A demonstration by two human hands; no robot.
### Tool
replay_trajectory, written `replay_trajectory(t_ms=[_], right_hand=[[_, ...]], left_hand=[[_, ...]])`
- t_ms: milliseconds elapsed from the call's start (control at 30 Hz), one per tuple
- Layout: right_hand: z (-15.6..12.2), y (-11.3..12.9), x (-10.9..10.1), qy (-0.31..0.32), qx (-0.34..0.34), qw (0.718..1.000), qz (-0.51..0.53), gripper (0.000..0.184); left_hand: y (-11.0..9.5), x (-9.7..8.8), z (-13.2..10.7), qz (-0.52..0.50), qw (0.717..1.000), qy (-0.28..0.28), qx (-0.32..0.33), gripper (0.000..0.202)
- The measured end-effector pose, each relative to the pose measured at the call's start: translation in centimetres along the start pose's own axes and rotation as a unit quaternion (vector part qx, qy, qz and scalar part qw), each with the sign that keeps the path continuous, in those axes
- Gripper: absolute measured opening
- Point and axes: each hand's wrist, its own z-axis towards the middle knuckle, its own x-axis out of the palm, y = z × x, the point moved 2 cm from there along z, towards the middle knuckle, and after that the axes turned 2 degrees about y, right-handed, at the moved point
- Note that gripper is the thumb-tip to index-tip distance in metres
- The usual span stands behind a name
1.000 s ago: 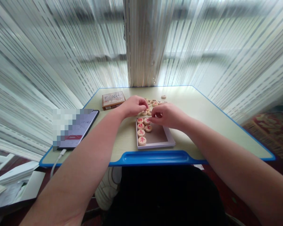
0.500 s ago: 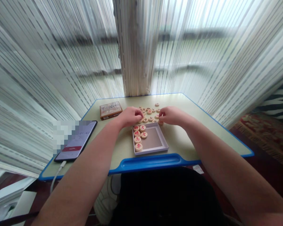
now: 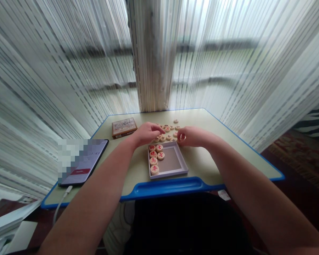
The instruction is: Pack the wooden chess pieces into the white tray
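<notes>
Round wooden Chinese chess pieces (image 3: 167,130) lie scattered on the table beyond a shallow white box tray (image 3: 181,161). Over the left side of this scatter is my left hand (image 3: 147,134), its fingers stretched out and apart, with no piece visible in them. At the right side, my right hand (image 3: 193,136) has thumb and fingers curled together on a Chinese chess piece (image 3: 179,142), partly hidden by the fingers. Inside the tray, several red-lettered pieces (image 3: 153,161) fill a column along the left wall, and two more (image 3: 161,156) sit beside them.
A flat printed box (image 3: 124,126) lies at the back left of the table (image 3: 204,163). A phone (image 3: 91,161) with a charging cable (image 3: 59,206) lies at the left edge. The blue front ledge (image 3: 167,187) borders the tray's near side.
My left hand's fingers have spread from their curled hold near a piece. My right hand's fingers have curled in more at the piece. The view has shifted slightly.
</notes>
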Motion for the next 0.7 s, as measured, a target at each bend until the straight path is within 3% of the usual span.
replay_trajectory(t_ms=[133,233,300,433,700], right_hand=[[-0.1,0.2,-0.7,-0.065,0.029,0.996,0.06,0.021],[-0.2,0.5,-1.2,-0.118,0.052,0.978,0.163,0.019],[-0.4,1.0,-1.3,-0.127,0.025,0.965,0.228,0.018],[-0.9,2.0,-1.2,-0.078,-0.092,0.955,0.27,0.023],[-1.0,2.2,0.0,0.041,-0.178,0.978,0.105,0.017]], left_hand=[[0.2,0.0,0.2,0.018,1.0,-0.008,0.001,0.036],[0.9,-0.4,0.4,0.098,0.994,-0.041,0.001,0.044],[1.6,-0.7,0.6,0.169,0.984,-0.058,-0.009,0.048],[2.4,-0.9,0.8,0.261,0.963,-0.052,-0.033,0.047],[2.1,-0.4,0.9,0.303,0.953,-0.007,-0.029,0.033]])
